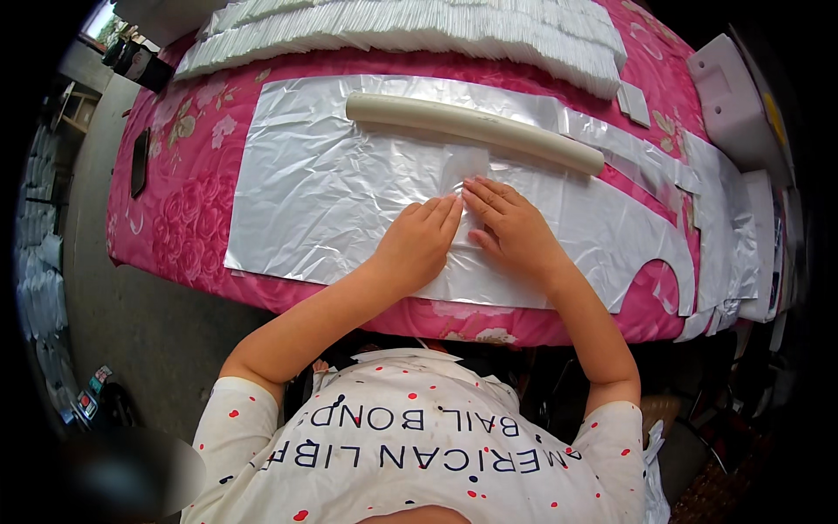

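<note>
A glossy white plastic sheet (305, 201), wrinkled and with a rounded notch cut into its right end, lies flat on a pink flowered cloth. My left hand (417, 243) rests on its middle, fingers stretched out and close together. Just beside it, my right hand (515, 229) lies on the same sheet with fingers extended and the thumb apart. The fingertips of both hands nearly meet at the lower edge of a small pale translucent patch (467, 163). Beyond them a long beige tube (471, 127) lies across the sheet. I see nothing gripped in either hand.
Long rows of stacked folded white pieces (410, 31) line the table's far side. A phone-like dark object (140, 163) lies on the pink cloth (188, 218) at left. More white plastic (720, 227) hangs over the right end, near a white foam box (738, 100).
</note>
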`<state>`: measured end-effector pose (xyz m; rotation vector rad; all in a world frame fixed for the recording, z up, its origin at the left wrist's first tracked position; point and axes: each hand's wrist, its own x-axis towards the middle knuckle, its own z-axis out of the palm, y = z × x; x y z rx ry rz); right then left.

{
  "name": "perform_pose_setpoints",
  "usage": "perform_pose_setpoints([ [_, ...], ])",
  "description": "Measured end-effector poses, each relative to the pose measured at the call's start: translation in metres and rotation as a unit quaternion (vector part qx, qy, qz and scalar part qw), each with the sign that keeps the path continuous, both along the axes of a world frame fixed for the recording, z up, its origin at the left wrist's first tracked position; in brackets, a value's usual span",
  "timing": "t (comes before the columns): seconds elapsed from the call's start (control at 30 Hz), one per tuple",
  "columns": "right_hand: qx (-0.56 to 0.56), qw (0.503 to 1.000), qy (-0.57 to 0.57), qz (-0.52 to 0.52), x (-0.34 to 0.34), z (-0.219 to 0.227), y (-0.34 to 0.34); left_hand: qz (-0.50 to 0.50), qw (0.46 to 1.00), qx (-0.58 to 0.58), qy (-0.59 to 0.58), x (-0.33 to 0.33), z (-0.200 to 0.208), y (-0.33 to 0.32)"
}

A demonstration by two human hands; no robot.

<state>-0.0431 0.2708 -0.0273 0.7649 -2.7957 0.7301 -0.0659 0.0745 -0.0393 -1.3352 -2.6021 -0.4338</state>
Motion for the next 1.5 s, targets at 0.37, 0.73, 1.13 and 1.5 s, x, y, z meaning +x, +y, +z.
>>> perform_pose_setpoints([
  [0.37, -0.075, 0.996, 0.030, 0.042, 0.036, -0.007, -0.009, -0.153, 0.984, 0.070, -0.053, 0.022, 0.006, -0.043],
  [0.73, -0.271, 0.884, -0.299, -0.236, 0.035, 0.009, -0.020, 0.124, 0.914, 0.132, -0.363, 0.010, 0.017, -0.020],
  [1.13, -0.250, 0.844, -0.369, -0.299, 0.017, 0.017, -0.021, 0.069, 0.972, 0.117, -0.192, -0.008, 0.015, -0.010],
  [1.5, -0.262, 0.832, -0.372, -0.318, 0.017, 0.020, -0.025, 0.010, 0.991, 0.041, -0.127, 0.012, -0.019, 0.021],
])
